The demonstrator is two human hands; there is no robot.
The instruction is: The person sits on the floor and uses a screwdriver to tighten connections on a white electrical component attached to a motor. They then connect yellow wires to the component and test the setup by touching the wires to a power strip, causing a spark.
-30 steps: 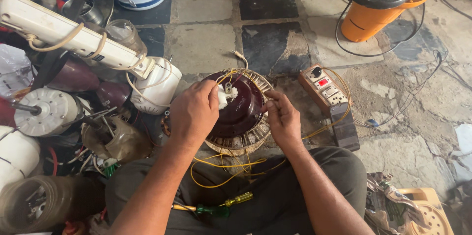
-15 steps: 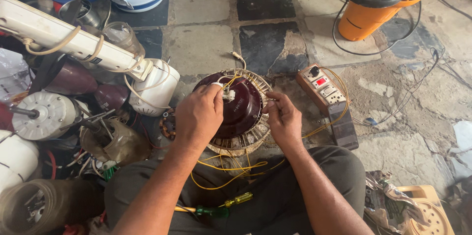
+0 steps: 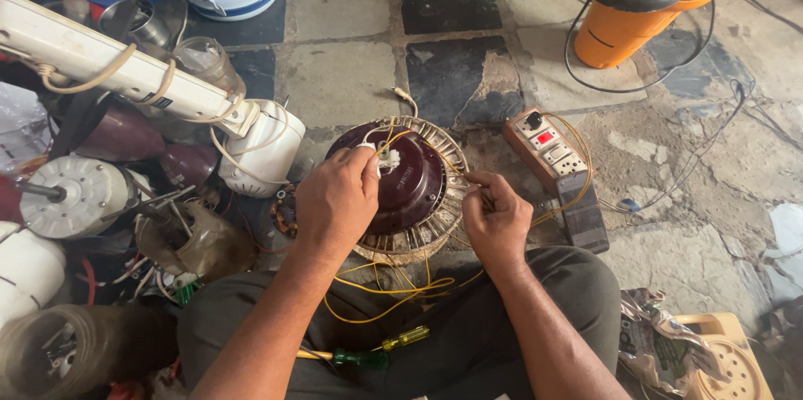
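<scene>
Holding a round maroon fan motor [image 3: 401,187] on the stone floor [image 3: 343,82] just in front of your knees.

You have the motor lying flat, domed face up, its axis pointing straight up toward you, ringed by a pale slotted winding core [image 3: 439,233]. Your left hand [image 3: 335,199] rests on the motor's left side, fingers [image 3: 364,161] closed in a pinch on a small white connector [image 3: 386,159] near the top of the dome. Your right hand [image 3: 498,216] sits at the motor's right edge, fingers curled shut around thin yellow wires [image 3: 393,287] that loop down onto your lap. A brown switch box [image 3: 548,145] stands just beside the motor on the right; a green and yellow screwdriver [image 3: 376,350] lies across your lap.
</scene>
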